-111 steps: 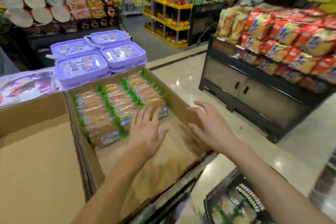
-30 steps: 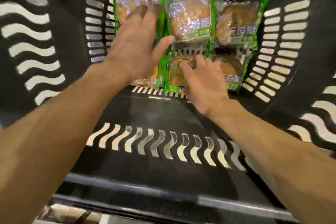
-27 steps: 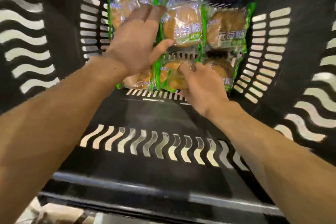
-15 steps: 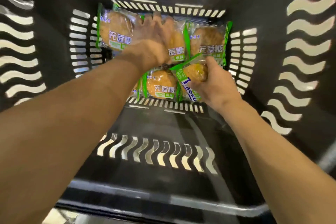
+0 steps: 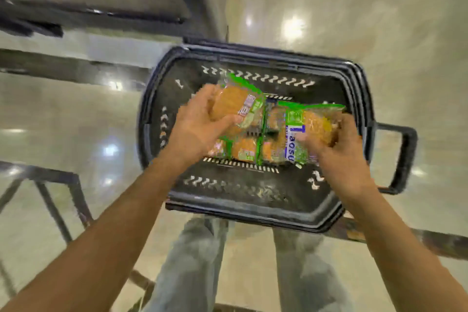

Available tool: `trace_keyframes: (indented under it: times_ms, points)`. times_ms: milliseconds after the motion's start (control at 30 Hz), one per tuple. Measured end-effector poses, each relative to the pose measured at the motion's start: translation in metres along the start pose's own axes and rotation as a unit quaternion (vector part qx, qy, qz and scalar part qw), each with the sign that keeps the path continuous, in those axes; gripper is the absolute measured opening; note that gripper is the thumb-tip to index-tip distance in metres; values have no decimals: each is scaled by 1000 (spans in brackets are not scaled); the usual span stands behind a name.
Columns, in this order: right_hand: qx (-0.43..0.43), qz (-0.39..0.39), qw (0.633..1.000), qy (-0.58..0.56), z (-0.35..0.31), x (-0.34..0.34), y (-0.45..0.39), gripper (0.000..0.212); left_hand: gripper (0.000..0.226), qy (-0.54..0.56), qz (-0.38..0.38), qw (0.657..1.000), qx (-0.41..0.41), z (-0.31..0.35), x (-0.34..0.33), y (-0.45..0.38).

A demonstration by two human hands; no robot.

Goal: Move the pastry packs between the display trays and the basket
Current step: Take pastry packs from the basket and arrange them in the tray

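The black basket (image 5: 255, 206) sat on the glossy floor (image 5: 379, 33), a few pastry packs (image 5: 243, 151) lying flat on its bottom. Above them the left hand (image 5: 195, 132) gripped one green-edged pack (image 5: 235, 105), and the right hand (image 5: 339, 157) gripped another pack (image 5: 311, 125), fingers curled round the wrappers. The step in hand appeared to be lifting packs out of the basket; next, both would need carrying to a display tray, which was out of view.
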State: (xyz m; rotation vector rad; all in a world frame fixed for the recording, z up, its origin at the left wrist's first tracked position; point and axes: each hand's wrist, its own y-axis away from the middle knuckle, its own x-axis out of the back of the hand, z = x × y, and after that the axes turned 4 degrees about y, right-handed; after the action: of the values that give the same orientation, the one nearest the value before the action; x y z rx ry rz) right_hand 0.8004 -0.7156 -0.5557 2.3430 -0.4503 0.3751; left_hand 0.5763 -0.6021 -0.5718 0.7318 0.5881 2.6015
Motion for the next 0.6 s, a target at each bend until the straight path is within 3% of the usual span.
trace_keyframes:
  times_ms: [300,600]
  points:
    - [168,2,985,-47,-277,63,238,47,50,198,72,968,-134,242,218,210]
    - [329,-58,935,-124,-415,41,371,43,50,188,231,924,-241,297,355,365]
